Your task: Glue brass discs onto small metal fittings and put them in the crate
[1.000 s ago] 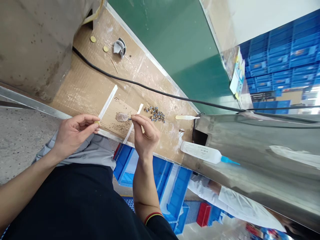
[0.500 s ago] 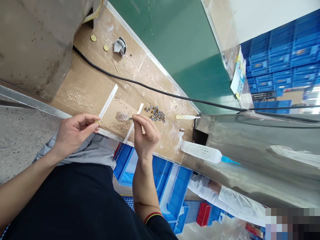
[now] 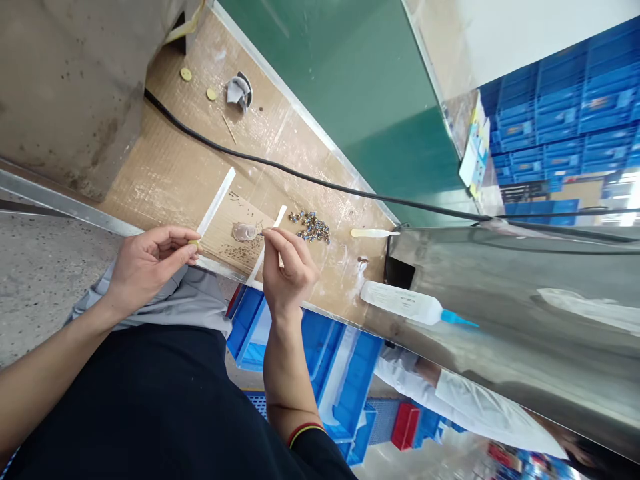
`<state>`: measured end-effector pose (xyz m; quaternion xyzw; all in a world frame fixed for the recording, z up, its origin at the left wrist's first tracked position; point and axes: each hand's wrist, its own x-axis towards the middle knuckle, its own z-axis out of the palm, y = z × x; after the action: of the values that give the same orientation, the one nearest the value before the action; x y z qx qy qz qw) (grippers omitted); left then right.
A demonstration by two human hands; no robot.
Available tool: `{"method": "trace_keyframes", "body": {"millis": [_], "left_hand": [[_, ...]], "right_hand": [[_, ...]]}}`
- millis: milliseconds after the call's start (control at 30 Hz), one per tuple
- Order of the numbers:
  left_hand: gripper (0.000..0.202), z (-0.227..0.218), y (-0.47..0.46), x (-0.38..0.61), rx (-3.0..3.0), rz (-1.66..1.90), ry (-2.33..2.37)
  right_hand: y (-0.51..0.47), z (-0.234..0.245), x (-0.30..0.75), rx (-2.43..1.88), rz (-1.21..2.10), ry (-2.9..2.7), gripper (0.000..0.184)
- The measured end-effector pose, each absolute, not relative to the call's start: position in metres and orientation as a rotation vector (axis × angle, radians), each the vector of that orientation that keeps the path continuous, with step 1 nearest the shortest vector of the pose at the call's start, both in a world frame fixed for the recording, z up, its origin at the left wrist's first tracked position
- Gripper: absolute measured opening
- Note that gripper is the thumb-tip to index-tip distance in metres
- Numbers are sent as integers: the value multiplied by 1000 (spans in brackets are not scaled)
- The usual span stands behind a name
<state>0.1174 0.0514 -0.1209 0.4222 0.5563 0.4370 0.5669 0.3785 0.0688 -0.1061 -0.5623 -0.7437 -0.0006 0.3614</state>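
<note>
Counts on the cardboard-covered tabletop (image 3: 165, 173):
- 1 clear blob (image 3: 245, 232)
- 1 heap of small metal parts (image 3: 311, 228), too fine to count singly
- 2 white strips, one long (image 3: 216, 202) and one short (image 3: 269, 237)
- 2 loose yellow discs (image 3: 186, 74) (image 3: 212, 94) at the far end
- 1 crumpled grey scrap (image 3: 239, 90)
- 1 wooden stick (image 3: 374, 233)
- 1 white bottle with blue nozzle (image 3: 407, 305), lying on its side at the tabletop edge
- 1 black cable (image 3: 300, 177) running across

Left hand (image 3: 145, 267): grip closed, with thumb and forefinger pinched on a small yellow disc (image 3: 193, 245). It is held at the near edge of the tabletop, beside the end of the long strip.

Right hand (image 3: 289, 267): grip closed on a thin pick (image 3: 260, 233), whose tip touches the clear blob. The heap of parts lies just beyond the fingers.

Hard to make out:
- Most of the pick is hidden inside the fingers; only a short dark tip shows.
- The held disc is largely covered by the fingertips.
- The short strip is partly covered by the right hand.
- Another person's white sleeve (image 3: 465, 407) shows at lower right.

Against 1.0 s ago: both hands are in about the same place with the same pinches. The pick tip is at the blob as before. Nothing on the tabletop has moved.
</note>
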Motion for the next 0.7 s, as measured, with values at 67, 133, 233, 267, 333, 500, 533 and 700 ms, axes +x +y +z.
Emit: {"method": "trace_keyframes", "body": {"millis": [67, 133, 233, 267, 333, 500, 533, 700], "left_hand": [[20, -121, 51, 117, 986, 1031, 1300], [22, -121, 52, 117, 978, 1032, 1292], [25, -120, 52, 118, 965, 1023, 1291], [27, -120, 52, 119, 952, 1017, 1287], [32, -118, 51, 122, 906, 1004, 1262], [41, -110, 45, 135, 802, 923, 1141], [41, -108, 44, 137, 802, 905, 1124], [34, -92, 39, 146, 919, 862, 1138]], "right_hand": [[69, -106, 378, -1452, -5, -1914, 23], [70, -106, 377, -1443, -4, -1891, 22], [72, -107, 377, -1461, 13, -1861, 19], [72, -107, 377, -1477, 12, -1851, 19], [71, -105, 378, -1501, -3, -1813, 19], [52, -91, 370, -1450, 114, -1607, 20], [46, -87, 366, -1429, 182, -1581, 23], [24, -83, 343, -1340, 328, -1624, 29]]}}
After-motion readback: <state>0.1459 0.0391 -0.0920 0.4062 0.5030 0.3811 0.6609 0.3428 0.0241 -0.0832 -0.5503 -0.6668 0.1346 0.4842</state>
